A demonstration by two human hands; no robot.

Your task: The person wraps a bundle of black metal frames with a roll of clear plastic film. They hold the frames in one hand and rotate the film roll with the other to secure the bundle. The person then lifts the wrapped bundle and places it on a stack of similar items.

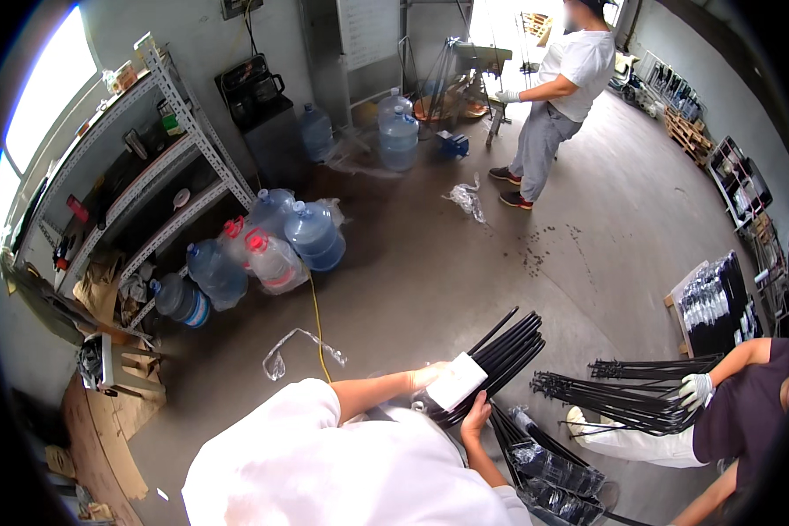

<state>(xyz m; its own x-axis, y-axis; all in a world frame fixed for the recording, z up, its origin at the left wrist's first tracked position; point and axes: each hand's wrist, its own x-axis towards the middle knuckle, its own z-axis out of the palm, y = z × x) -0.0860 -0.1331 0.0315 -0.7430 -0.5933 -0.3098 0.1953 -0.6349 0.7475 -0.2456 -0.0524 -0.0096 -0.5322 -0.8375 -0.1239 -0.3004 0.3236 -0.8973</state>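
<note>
A bundle of black rods (510, 351) slants up to the right in front of me, with a white sheet or wrap (458, 383) across its near part. My right hand (475, 415) grips the bundle from its right side, thumb up along the rods. On the other side my left hand (426, 377) is at the edge of the white sheet; its fingers are partly hidden, and I cannot tell how they are bent. Below my right hand, more black rods and plastic-wrapped black packs (552, 473) lie on the floor.
At right a co-worker's gloved hand (696, 391) rests on black rods (614, 399). Another person (557, 96) stands by a machine (482, 61) farther off. Water jugs (314, 235) and a metal shelf (149, 188) stand at left. A yellow cord (317, 324) crosses the floor.
</note>
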